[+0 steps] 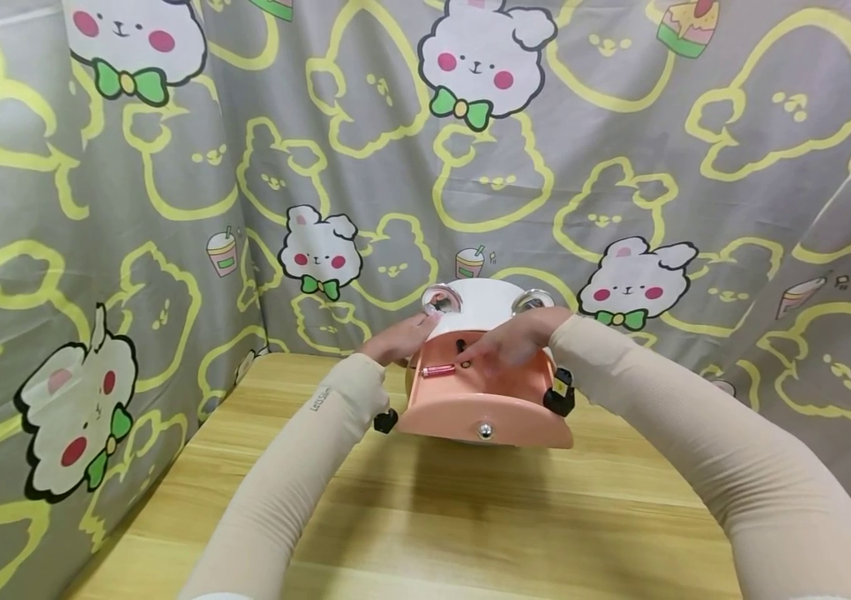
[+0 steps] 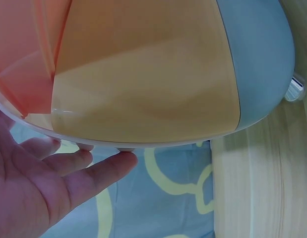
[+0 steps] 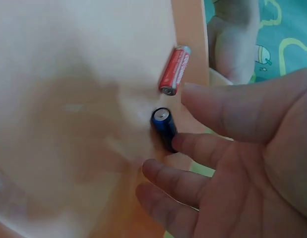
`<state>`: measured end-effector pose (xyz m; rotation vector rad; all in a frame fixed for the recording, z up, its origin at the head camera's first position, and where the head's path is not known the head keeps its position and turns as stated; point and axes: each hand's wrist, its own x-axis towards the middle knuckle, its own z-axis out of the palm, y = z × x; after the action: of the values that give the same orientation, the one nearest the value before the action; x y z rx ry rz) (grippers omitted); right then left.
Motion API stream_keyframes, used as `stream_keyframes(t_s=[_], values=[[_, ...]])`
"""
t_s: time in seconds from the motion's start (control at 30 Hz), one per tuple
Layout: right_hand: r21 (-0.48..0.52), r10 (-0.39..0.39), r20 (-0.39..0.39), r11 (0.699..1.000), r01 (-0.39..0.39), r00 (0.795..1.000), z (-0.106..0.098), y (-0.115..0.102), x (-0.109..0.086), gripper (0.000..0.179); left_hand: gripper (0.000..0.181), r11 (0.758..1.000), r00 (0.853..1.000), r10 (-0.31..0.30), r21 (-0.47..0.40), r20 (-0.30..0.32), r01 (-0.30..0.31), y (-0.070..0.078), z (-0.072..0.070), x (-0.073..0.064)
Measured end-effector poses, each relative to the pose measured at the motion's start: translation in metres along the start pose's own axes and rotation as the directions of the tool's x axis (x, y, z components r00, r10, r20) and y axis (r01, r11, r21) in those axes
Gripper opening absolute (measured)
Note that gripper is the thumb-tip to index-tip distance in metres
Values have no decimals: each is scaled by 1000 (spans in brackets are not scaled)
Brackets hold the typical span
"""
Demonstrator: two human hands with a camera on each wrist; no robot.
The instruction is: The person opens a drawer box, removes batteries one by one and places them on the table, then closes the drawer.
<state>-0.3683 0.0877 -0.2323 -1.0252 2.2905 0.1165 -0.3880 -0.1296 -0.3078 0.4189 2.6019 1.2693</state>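
Note:
A coral drawer [image 1: 485, 410] with a round silver knob is pulled out of a rounded box with a white top [image 1: 487, 304]. Inside the drawer lie a red battery [image 3: 174, 70] and a dark blue battery [image 3: 164, 130]. My right hand [image 1: 511, 340] reaches into the drawer, its fingers apart and loosely bent. In the right wrist view, the thumb tip is close by the red battery and a fingertip is right at the blue one. My left hand [image 2: 59, 173] rests against the box's side, fingers extended along its rim.
The box stands on a wood-grain table [image 1: 410, 508] near its back edge. Grey curtains [image 1: 387, 192] with rabbit prints hang behind and to the left. Two round clear parts, such as the left one [image 1: 442, 298], flank the white top.

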Motion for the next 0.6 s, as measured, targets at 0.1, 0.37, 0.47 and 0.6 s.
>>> stream_keyframes(t_s=[0.1,0.37,0.47,0.6], values=[[-32,-3,18,999,3,1000,1,0,-1,62,60,1000,1000,1,-1,3,-1,-1,0,1],[-33,17,3,999,-17,1000,1,-1,-4,56,62,1000,1000,-13,-20,-6,13,-1,1,2],[-38,13,8,999,-12,1000,2,1,-4,56,63,1000,1000,-17,-19,-8,17,-1,0,2],[-39,-11,13,999,11,1000,2,1,-6,56,64,1000,1000,-21,-13,-6,21,0,0,1]])
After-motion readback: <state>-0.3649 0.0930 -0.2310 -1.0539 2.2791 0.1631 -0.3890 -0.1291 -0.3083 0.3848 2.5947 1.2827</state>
